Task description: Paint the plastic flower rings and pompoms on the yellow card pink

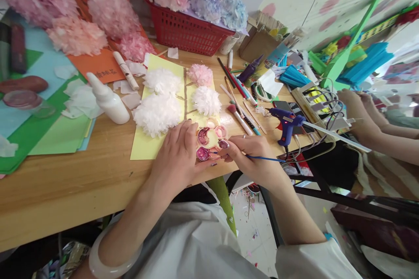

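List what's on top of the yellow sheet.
On the yellow sheet: three white fluffy flowers, one pink flower, a brown stem. The left hand covers part of it, hiding anything beneath. The palette probably overlaps it.

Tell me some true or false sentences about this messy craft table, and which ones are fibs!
1. The right hand holds a thin blue-handled tool. True.
2. The red basket is full of yellow bananas. False: it holds fluffy pink, purple and blue flowers.
3. A long whitish stick pokes out of the back of the blue glue gun. True.
4. The squeeze bottle is black. False: it is white.
5. The left hand is inside the red basket. False: it is at the small paint tray.
6. Fluffy white flowers lie on the yellow paper. True.
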A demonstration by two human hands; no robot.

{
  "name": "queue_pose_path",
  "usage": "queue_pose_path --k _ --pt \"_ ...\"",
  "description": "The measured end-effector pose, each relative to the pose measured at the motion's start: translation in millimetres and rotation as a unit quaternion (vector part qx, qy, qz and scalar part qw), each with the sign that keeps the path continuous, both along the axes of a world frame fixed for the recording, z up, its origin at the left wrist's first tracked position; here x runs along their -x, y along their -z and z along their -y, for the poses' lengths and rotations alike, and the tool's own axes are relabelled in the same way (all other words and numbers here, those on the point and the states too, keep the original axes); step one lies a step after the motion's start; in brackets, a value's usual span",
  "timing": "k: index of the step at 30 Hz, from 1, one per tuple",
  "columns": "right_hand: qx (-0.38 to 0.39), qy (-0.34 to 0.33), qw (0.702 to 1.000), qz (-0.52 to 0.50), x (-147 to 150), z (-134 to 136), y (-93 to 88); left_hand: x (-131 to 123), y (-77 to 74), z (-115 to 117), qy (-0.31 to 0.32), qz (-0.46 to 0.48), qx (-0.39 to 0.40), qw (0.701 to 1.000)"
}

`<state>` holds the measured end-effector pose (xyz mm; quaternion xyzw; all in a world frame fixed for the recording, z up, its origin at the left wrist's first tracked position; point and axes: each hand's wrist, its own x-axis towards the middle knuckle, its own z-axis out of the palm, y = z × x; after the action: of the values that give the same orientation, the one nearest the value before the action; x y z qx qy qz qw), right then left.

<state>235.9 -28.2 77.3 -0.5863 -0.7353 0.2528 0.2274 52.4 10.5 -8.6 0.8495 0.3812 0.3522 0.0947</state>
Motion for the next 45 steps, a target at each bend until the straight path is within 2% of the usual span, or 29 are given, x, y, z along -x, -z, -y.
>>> queue_pose_path --k 6,14,30,39,45 --pt "0.000 0.015 1.000 0.001 4.8 -3.2 -3.4 0.2 0.0 0.4 0.002 0.004 -0.007 1.000" --pt "0.064 0.039 0.995 -0.059 13.2 -20.3 -3.6 0.8 -2.3 1.3 0.006 -0.006 -0.002 1.000" --pt "0.065 0.057 0.994 -0.066 18.9 -30.0 -1.8 1.3 -3.8 0.4 0.012 -0.009 -0.014 1.000" --pt "0.051 0.026 0.998 -0.037 23.9 -28.1 -3.5 1.5 -2.1 -0.4 0.011 -0.010 -0.015 1.000" --pt "0.047 0.030 0.998 -0.039 24.1 -27.2 -6.1 1.4 0.0 -0.9 0.009 -0.011 -0.020 1.000"
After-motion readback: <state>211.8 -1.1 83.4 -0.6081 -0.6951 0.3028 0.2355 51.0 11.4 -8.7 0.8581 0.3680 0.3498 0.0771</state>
